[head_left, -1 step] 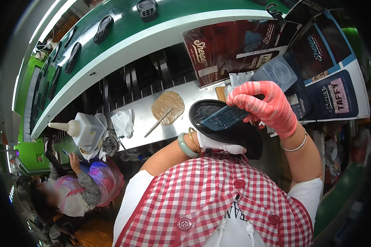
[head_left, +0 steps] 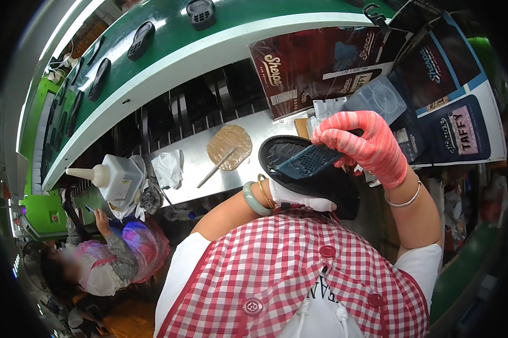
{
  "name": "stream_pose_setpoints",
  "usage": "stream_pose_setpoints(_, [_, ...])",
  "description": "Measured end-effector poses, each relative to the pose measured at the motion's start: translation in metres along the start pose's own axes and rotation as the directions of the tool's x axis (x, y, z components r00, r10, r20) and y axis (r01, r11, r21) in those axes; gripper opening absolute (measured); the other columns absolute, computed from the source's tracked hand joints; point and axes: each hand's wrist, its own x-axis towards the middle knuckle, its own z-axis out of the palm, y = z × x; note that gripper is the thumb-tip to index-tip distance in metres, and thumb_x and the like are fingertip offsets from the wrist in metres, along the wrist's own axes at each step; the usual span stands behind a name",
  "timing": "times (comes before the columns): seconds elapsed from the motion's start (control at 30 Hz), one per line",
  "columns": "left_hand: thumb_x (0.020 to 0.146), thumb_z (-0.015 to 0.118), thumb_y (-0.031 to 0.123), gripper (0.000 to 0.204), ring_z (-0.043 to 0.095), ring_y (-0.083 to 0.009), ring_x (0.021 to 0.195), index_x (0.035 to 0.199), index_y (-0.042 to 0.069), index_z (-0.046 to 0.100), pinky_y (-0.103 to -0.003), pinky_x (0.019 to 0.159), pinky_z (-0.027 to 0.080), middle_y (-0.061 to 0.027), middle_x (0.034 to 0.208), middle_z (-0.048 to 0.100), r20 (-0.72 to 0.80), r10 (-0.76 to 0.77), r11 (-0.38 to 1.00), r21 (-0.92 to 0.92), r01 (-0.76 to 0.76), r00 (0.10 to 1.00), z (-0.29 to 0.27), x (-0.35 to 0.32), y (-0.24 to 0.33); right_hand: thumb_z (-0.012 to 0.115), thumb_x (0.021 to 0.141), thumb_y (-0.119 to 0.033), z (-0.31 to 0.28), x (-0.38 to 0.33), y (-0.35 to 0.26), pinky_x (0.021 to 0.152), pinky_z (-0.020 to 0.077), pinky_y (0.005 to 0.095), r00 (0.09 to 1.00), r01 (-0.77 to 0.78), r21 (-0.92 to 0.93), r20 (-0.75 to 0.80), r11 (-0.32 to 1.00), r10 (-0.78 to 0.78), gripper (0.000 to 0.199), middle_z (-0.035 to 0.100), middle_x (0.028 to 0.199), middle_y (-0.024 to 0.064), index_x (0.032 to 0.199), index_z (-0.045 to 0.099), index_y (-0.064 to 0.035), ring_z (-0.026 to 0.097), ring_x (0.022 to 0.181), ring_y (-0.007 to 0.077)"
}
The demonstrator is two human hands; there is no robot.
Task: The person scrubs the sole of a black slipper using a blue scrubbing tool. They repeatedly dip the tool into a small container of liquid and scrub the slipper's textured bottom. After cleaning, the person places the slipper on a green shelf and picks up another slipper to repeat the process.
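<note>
Held in front of my chest is a black shoe sole [head_left: 337, 190], tilted, with a glossy dark hollow at its far end. My left hand [head_left: 300, 197], in a white glove, is closed round its near side; most of those fingers are hidden under it. In a pink knitted glove, my right hand [head_left: 365, 141] grips a blue flat brush-like tool [head_left: 309, 161] with rows of small holes or bumps. Part of its dark handle shows by the fingers. The tool lies over the sole's hollow; whether it touches is hard to tell.
On the metal bench [head_left: 192, 183] are a round brown pad [head_left: 230, 145] with a thin stick [head_left: 215, 168], and a white nozzle bottle [head_left: 117, 179]. Behind runs a green conveyor [head_left: 169, 28] carrying several black soles. Printed cardboard [head_left: 299, 67] stands back right. A co-worker [head_left: 113, 253] sits left.
</note>
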Motion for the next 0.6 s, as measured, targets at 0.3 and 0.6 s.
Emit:
stream_pose_setpoints(0.3, [0.070,0.078,0.015,0.074,0.054,-0.0191,0.105,0.131,0.000,0.040,-0.033,0.093,0.043,-0.0112,0.120,0.054,0.088,-0.349,0.863,-0.359,0.356,0.933,-0.016,-0.023,-0.049,0.057,0.089,-0.021,-0.026,-0.019,0.030,0.045,0.0428,0.0152,0.961,-0.031,0.139,-0.267,0.990,0.068,0.021,0.062,0.075,0.0014,0.087,0.068,-0.0033,0.058,0.058,0.0050])
stream_pose_setpoints(0.6, [0.091,0.031,0.047,0.055,0.060,-0.0264,0.085,0.119,0.002,0.049,-0.038,0.073,0.050,-0.0163,0.102,0.059,-0.309,-0.663,0.515,-0.850,0.116,0.682,-0.013,-0.047,-0.048,0.057,0.092,-0.019,-0.001,-0.012,0.074,0.050,0.0415,0.0149,0.807,0.325,0.452,-0.590,0.831,0.005,0.020,0.064,0.098,0.0025,0.106,0.060,-0.0055,0.061,0.063,0.0068])
